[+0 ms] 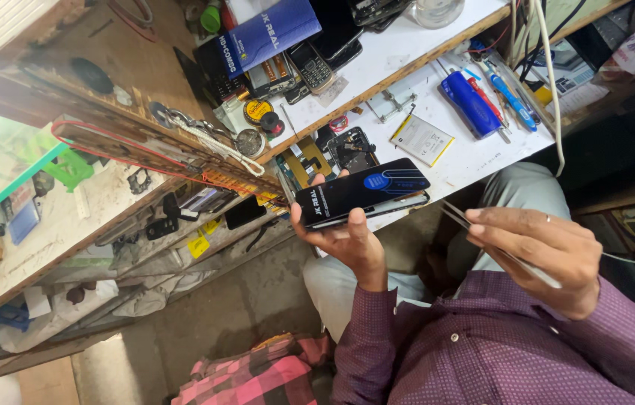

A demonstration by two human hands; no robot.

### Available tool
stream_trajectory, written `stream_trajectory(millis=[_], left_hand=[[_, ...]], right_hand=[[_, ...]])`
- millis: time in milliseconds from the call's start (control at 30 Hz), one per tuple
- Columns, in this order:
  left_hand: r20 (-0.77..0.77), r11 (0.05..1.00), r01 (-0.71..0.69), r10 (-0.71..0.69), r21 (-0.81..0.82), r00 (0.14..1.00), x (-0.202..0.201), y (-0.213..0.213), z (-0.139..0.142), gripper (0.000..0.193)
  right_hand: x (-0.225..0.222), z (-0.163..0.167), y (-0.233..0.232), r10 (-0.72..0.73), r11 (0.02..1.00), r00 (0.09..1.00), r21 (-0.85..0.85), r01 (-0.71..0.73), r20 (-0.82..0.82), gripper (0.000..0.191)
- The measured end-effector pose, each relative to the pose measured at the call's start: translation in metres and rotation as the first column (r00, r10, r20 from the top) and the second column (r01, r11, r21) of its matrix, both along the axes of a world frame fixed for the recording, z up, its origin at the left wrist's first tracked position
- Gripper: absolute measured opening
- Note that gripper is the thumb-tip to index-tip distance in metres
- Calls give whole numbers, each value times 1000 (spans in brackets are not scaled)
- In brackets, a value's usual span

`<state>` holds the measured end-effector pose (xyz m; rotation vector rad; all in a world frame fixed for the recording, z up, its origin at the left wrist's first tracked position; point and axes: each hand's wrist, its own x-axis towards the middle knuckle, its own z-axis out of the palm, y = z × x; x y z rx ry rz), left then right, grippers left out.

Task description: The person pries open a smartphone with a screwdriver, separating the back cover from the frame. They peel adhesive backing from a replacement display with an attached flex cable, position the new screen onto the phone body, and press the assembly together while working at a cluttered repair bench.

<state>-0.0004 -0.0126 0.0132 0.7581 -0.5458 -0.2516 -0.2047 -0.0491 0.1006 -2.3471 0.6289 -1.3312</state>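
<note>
Mid-step on a phone job: left hand (347, 236) clamped round black box (362, 191) w/ a phone under it, held above lap just off worktop (467, 161), right hand (550, 251) pinching tweezers (482, 236) shut; next prob. needs tips steered to phone edge.

Phone (362, 193) in L hand (347, 240), tweezers (497, 244) right, bench (475, 161) behind.

A white-topped workbench (377, 67) with a wooden edge runs across the upper frame, and a lower wooden shelf (70, 217) juts out at the left. Below lies a bare grey floor (212, 315) (daylight brightens the far left), with pink checked cloth (257, 379) heaped on it.
</note>
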Motion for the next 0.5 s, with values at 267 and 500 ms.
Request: stream_trajectory(millis=[267, 500], left_hand=[[62, 1000, -11, 11, 4, 998, -6, 5, -1, 89], [52, 1000, -2, 0, 23, 999, -7, 6, -4, 89]], right_hand=[[14, 4, -11, 26, 987, 994, -153, -42, -105, 20], [16, -3, -14, 59, 985, 991, -154, -78, -123, 21]])
